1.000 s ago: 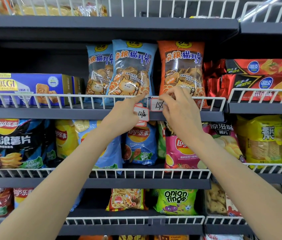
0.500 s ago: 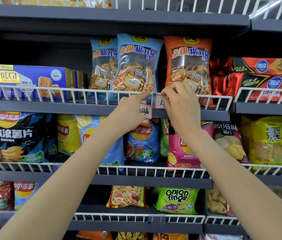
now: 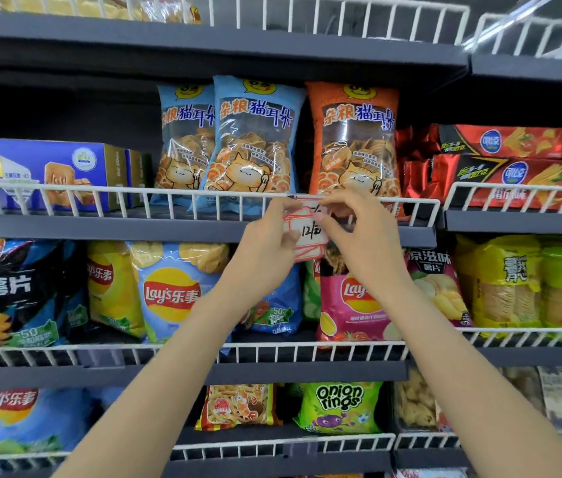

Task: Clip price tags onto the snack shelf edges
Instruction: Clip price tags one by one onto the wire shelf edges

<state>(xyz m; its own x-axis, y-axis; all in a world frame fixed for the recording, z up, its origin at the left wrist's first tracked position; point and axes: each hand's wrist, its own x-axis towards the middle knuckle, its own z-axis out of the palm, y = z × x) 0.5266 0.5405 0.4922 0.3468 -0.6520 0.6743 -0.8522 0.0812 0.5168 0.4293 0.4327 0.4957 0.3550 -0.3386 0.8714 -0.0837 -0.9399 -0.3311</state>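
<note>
Crinkly foil snack bags crowd the shelf: two blue bags (image 3: 252, 139) at 11 o'clock of the hands, an orange bag (image 3: 355, 143) at 12. White wire rail (image 3: 100, 193) fronts a grey shelf edge (image 3: 134, 227). Left hand (image 3: 265, 243) pinches a white, red-bordered price tag (image 3: 309, 234) reading 12, fingers curled. Right hand (image 3: 359, 232) pinches a second tag (image 3: 310, 210) at the rail. Versus 0.5 s ago, the hands are closer together, tags overlapping.
</note>
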